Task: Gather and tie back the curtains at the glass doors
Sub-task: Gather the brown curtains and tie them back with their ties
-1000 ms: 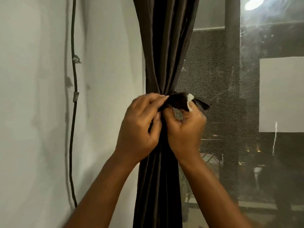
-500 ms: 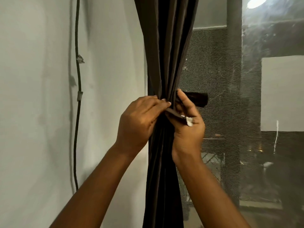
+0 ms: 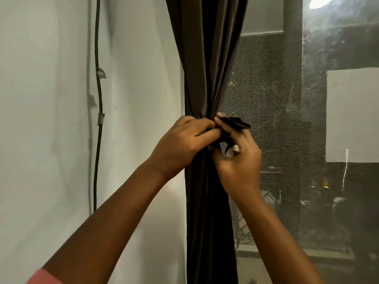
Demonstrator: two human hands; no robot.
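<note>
Beside the glass door, the curtain is hanging bunched, soft and likely slippery. At its waist the left hand is pinching the tie against the folds, while the right hand is curling round the tie's loose end; gripping the tie beats gripping the cloth.

One dark brown pleated fabric curtain, gathered into a single bundle, is seen. One dark fabric tie-back strap is counted at the gathered waist, with one small white tag at its end. Two bare hands are counted: one left hand and one right hand. One thin black cable is seen on the grey wall, and one pink sleeve edge.
</note>
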